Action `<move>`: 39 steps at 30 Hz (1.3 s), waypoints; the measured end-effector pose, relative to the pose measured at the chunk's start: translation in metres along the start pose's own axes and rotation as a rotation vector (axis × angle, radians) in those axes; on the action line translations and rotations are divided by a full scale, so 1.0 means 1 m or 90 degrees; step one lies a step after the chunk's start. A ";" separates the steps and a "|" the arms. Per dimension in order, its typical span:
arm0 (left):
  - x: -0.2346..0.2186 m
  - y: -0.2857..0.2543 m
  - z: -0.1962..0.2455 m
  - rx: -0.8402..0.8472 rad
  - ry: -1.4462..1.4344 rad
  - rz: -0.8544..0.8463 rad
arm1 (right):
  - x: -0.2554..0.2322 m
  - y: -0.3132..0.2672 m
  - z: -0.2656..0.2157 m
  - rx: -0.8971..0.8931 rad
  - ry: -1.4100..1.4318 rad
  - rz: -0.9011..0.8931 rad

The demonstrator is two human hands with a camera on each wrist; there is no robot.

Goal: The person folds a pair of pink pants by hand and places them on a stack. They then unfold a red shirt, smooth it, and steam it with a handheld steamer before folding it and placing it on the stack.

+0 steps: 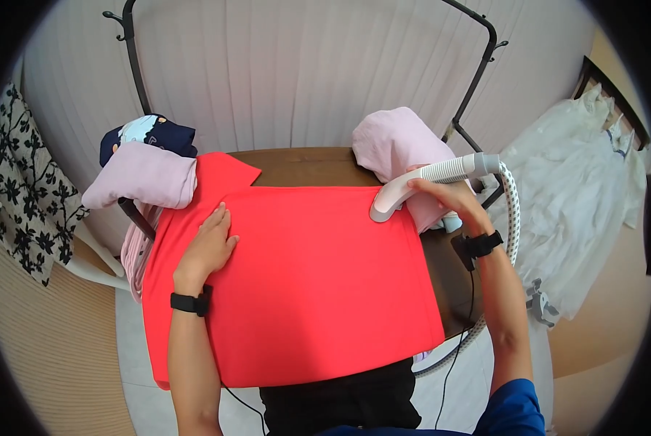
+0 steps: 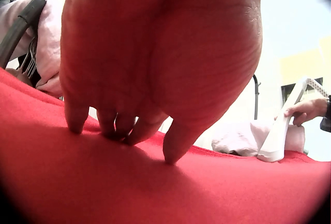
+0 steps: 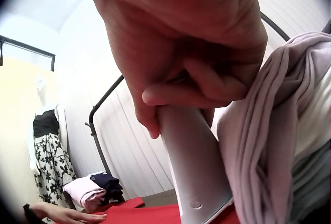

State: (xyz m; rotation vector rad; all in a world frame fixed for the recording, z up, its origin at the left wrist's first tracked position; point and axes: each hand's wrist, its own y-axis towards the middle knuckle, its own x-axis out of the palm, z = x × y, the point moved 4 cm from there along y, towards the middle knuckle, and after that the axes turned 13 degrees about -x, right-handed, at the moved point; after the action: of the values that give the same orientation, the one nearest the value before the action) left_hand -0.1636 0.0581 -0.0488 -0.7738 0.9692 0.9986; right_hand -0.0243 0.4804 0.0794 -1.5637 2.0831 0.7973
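Observation:
Red cloth (image 1: pixel 318 276) lies spread over a brown board (image 1: pixel 289 160), its near edge at the person's waist. The left hand (image 1: pixel 210 243) rests on the cloth's left part; in the left wrist view its fingertips (image 2: pixel 170 156) touch the fabric. Curled round a white and grey handheld nozzle (image 1: pixel 394 198), the right hand (image 1: pixel 449 198) holds it at the cloth's upper right corner. The right wrist view shows the nozzle (image 3: pixel 196 167) under the bent fingers, its lower end at the red cloth.
Folded pink cloth (image 1: pixel 147 174) and a navy bundle (image 1: pixel 167 134) sit at the left, more pink cloth (image 1: pixel 394 138) at the right. A patterned hose (image 1: pixel 513 211) hangs right of the board. Black rack poles (image 1: pixel 136 73) stand behind. White dresses (image 1: pixel 558 182) hang far right.

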 end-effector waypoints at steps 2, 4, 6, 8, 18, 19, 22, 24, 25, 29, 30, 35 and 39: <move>-0.001 0.000 0.001 -0.004 -0.007 -0.004 | 0.007 0.002 -0.002 -0.035 0.030 -0.010; 0.001 0.001 -0.001 -0.010 -0.016 -0.012 | 0.020 0.007 -0.001 -0.067 0.060 -0.025; 0.005 0.003 -0.003 -0.005 -0.015 -0.008 | 0.041 0.015 -0.007 -0.138 0.166 0.016; 0.006 0.004 -0.003 -0.007 -0.012 -0.010 | 0.063 0.019 -0.025 -0.121 0.194 0.002; 0.002 0.001 -0.002 0.012 -0.017 -0.007 | 0.188 0.040 -0.073 -0.141 0.272 -0.099; 0.003 0.001 -0.003 0.008 -0.018 -0.010 | 0.196 0.040 -0.073 -0.133 0.282 -0.113; 0.005 0.003 -0.003 0.008 -0.017 -0.011 | 0.202 0.034 -0.084 -0.107 0.287 -0.138; 0.004 0.003 -0.003 0.008 -0.014 -0.018 | 0.200 0.033 -0.082 -0.114 0.282 -0.129; 0.003 0.003 -0.002 0.004 -0.015 -0.024 | 0.196 0.034 -0.077 -0.118 0.264 -0.128; 0.000 0.000 0.000 -0.006 -0.008 -0.044 | 0.157 0.037 -0.054 -0.115 0.199 -0.125; 0.000 0.001 0.000 -0.011 -0.011 -0.050 | 0.145 0.037 -0.047 -0.105 0.186 -0.111; 0.002 0.004 -0.003 0.001 -0.004 -0.039 | 0.078 0.026 0.002 -0.050 0.135 -0.054; 0.002 0.006 -0.007 0.029 0.003 -0.028 | 0.044 0.003 0.017 -0.026 0.144 0.004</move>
State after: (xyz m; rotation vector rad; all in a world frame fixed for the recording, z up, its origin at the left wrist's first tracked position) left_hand -0.1711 0.0549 -0.0543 -0.7568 0.9719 0.9344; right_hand -0.0402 0.4608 0.0396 -1.7418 2.2416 0.6963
